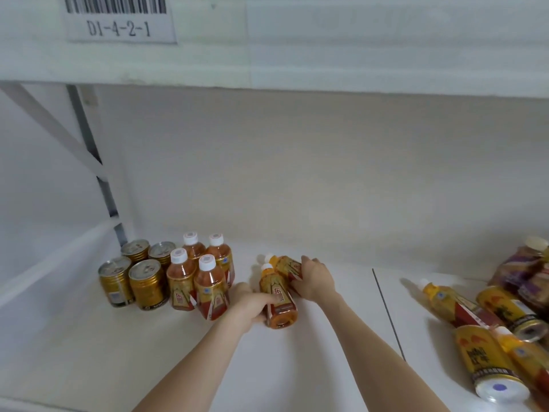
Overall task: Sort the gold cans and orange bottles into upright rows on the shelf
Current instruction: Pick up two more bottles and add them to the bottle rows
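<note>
Several gold cans [145,282] stand upright at the left of the white shelf [89,352], with several upright orange bottles [209,288] in rows beside them. My left hand [251,304] grips an orange bottle [277,298] that leans with its white cap pointing away. My right hand [313,279] holds a second orange bottle [286,267] just behind it, also tilted. More gold cans [487,364] and orange bottles [454,301] lie on their sides at the right.
A heap of purple-labelled bottles [525,275] sits at the far right. A seam [386,310] divides the shelf boards. The upper shelf edge carries a barcode label [118,22]. A grey upright and brace [89,150] stand at the back left.
</note>
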The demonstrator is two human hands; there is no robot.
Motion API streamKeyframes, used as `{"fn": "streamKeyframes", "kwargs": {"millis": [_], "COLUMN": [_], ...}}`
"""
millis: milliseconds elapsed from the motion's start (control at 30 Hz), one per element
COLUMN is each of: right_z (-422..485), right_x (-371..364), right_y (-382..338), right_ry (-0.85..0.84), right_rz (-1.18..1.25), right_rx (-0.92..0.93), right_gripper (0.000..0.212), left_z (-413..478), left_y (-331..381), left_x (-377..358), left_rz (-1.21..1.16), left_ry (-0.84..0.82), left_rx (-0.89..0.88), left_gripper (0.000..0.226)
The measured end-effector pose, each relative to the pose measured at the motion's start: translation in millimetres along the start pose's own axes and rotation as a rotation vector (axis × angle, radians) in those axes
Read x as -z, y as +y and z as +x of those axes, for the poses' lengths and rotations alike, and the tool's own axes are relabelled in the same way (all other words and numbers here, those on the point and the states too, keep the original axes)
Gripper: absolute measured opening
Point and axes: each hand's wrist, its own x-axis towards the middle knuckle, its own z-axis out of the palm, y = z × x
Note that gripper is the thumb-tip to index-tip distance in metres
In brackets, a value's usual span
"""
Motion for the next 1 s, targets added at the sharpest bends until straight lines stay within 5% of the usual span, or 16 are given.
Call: {"fn": "streamKeyframes", "kwargs": {"millis": [133,300,400,667,1000], "right_z": [-16.2,-51.4,-75.5,-116.9,-143.2], "right_x": [3.7,9.4,13.2,9.0,23.5], "right_y": [10.4,28.6,35.4,52.3,51.6], "right_ry": [0.051,0.103,0.139,0.154,0.084], "right_rz": [0.201,0.453,0.552,0.797,0.782], "right_rx": [-0.059,-0.120,-0.176,-0.284,-0.225], "right_gripper": [0.040,0.055,0.070,0.064,0.058], "left_z": [-14.5,-35.3,-48.8,-69.3,-91.2], "left_y": [-4.0,-14.4,-17.5,-39.2,-39.2], "left_x": [-0.3,3.9,2.3,-9.1,-15.9], "left_rz": [0.023,0.124,0.195,0.345,0.344], "left_ry": [-0.069,-0.121,-0.125,-0.027,-0.112], "left_rx": [-0.076,-0.166,-0.225,-0.374,-0.355], "left_gripper": [0.091,0.060,0.065,0.072,0.071]}}
